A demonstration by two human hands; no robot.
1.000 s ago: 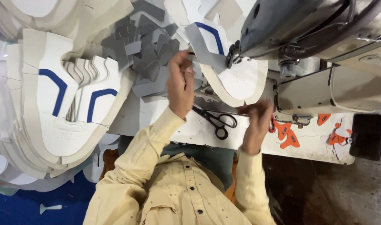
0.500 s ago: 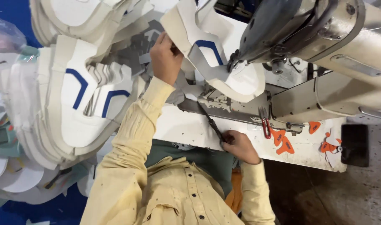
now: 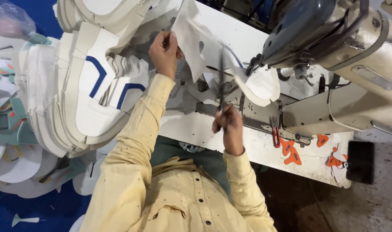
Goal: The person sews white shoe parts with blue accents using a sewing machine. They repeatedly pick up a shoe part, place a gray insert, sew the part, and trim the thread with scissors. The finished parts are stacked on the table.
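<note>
My left hand is raised over the table and pinches a white shoe-upper piece by its edge. The piece's far end hangs by the needle area of the sewing machine. My right hand is closed around the handles of dark scissors, whose blades point up toward the white piece. I cannot tell whether the blades touch it. Both sleeves are pale yellow.
A tall stack of white uppers with blue stripes fills the left side. Grey cut pieces lie behind my hands. Orange cut shapes rest on the white table near its right edge. Teal and white pieces lie on blue flooring at left.
My right hand picked the scissors up off the table and lifted them upright toward the white piece. My left hand raised that piece higher and slightly left.
</note>
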